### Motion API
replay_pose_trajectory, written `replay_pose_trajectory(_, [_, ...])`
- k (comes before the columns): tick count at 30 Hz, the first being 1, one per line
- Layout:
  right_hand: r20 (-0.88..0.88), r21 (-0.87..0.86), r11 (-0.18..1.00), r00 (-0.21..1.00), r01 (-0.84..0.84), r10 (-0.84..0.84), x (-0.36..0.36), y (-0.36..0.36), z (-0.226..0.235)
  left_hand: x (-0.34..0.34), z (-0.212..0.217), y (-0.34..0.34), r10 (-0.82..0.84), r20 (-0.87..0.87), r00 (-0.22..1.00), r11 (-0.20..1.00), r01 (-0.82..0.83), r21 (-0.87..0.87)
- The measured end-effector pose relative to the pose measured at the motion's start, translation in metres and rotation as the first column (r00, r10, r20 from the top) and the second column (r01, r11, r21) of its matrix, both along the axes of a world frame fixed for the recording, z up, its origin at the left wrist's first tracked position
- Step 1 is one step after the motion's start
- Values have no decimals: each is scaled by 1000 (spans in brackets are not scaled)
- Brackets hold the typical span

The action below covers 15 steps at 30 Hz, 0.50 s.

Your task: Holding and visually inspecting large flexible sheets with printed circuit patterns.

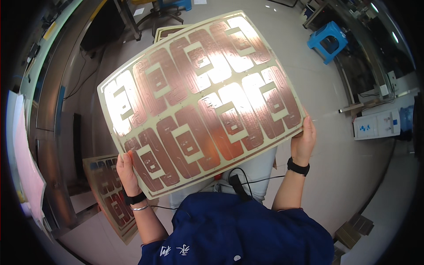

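Note:
A large copper-patterned circuit board panel (194, 99) is held up in front of me, tilted so that its right end stands higher in the view. Bright glare lies across several of its copper areas. My left hand (127, 172) grips the lower left edge, thumb on the face and the other fingers mostly hidden behind. On the right edge, near the lower corner, my right hand (304, 139) holds the panel, its fingers partly out of sight behind it. Each wrist wears a black band.
Another patterned panel (112, 194) leans at my left, and the edge of one more (170, 32) shows behind the held panel. A blue stool (327, 40) stands at the far right, a white water dispenser (375, 125) below it. Pink sheets (28, 163) hang at the left.

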State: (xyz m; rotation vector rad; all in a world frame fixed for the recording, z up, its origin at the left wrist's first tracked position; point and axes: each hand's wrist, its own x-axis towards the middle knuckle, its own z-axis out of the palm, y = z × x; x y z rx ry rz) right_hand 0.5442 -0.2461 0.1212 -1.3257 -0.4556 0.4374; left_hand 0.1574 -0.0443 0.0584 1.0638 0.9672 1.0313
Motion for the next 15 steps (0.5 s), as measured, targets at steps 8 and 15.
replay_pose_trajectory(8, [-234,224,964,952,-146,199,14,-11,-2,-5,4,7,-25,41,999,998,23,57])
replay_pose_trajectory(15, [-233,204,879,850,-432,472,39,-26,11,-6,20,17,-101,32,994,994,100,44])
